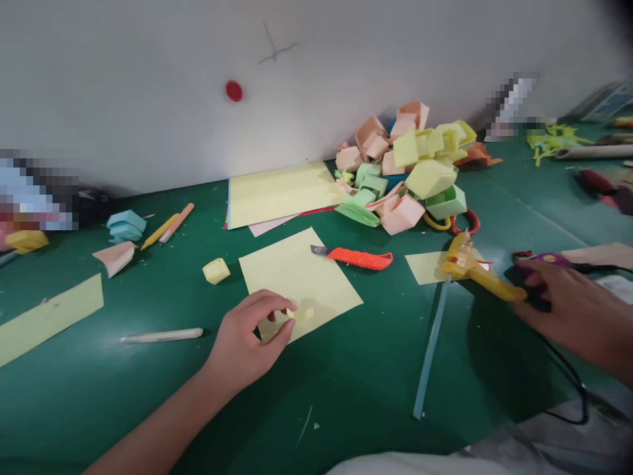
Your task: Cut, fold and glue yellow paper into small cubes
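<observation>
My left hand (252, 330) pinches a tiny pale yellow paper piece (301, 314) between thumb and fingertips, over a pale yellow paper sheet (297, 277). On that sheet's right edge lies an orange utility knife (356, 257) with its blade out. At the right, my right hand (558, 297) has thumb and fingers about the handle end of a yellow hot glue gun (482, 274); some fingers are hidden. From the gun's body a long bluish stick (430, 356) extends toward me. A small folded yellow paper piece (216, 270) sits left of the sheet.
Folded paper pieces (400, 171) are heaped by the wall, with scissors handles (465, 223) beneath. Stacked paper sheets (281, 194) lie beside them. At left are a whitish stick (163, 336), a blue folded piece (126, 226) and a green strip (59, 316). A black cord (568, 369) hangs at right.
</observation>
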Available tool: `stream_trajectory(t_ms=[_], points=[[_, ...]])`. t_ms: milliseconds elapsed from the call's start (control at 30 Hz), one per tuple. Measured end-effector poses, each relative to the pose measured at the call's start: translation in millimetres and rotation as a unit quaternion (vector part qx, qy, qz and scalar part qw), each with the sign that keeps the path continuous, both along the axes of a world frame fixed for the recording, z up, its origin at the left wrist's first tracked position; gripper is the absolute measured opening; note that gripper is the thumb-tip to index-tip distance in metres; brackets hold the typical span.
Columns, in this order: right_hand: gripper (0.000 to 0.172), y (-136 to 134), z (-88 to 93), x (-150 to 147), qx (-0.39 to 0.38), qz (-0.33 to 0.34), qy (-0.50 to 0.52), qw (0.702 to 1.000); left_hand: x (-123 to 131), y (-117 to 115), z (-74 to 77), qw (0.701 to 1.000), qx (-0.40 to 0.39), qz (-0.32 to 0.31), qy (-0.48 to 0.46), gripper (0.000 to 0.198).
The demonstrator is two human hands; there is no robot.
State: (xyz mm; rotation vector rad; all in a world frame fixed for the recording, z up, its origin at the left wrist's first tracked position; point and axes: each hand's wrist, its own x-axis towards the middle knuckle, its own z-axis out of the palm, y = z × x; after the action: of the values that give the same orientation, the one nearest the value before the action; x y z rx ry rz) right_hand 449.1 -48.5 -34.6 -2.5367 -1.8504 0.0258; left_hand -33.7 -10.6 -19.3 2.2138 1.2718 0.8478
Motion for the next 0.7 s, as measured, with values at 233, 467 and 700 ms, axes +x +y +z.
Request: stream_trajectory(t_ms=[233, 467, 700], points=[[0.065, 12.7, -14.3, -2.6, -0.066, 0.025, -0.014, 0.997, -0.1, 0.9, -7.3, 0.999, -0.022, -0.001, 0.032, 0.013], [0.058, 10.8, 5.3, -29.7, -0.084, -0.100, -0.031, 0.991, 2.0, 1.7, -11.7, 0.998, 0.001, -0.031, 0.051, 0.014], [0.071, 19.4, 2.7, -28.2, -0.047, 0.030, -0.070, 0.996, 2.6, 4.1, -12.8, 0.998, 0.016, -0.030, 0.057, 0.020]])
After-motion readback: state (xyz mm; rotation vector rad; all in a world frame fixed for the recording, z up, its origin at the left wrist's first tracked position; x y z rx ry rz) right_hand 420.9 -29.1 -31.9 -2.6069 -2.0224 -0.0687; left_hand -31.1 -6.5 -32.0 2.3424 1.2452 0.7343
